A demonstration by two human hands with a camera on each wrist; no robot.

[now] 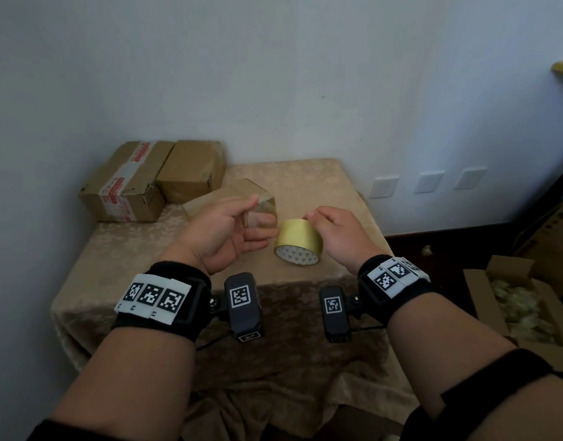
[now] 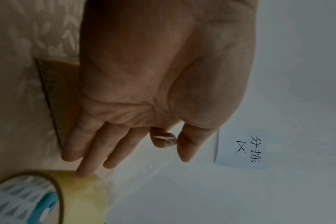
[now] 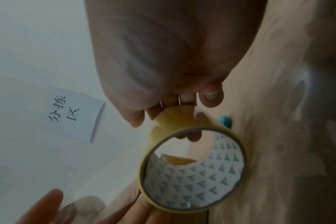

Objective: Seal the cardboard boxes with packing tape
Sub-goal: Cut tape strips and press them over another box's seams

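My right hand holds a yellowish roll of packing tape above the table, its fingers curled over the top of the roll. A clear strip of tape runs from the roll up to my left hand, which pinches its free end between thumb and bent forefinger. The other left fingers are straight and reach toward the roll. A small cardboard box stands on the table just behind the left hand, partly hidden by it.
Two bigger cardboard boxes sit at the table's back left against the wall. A beige cloth covers the table. An open carton stands on the floor at right. A small blue object lies by the roll.
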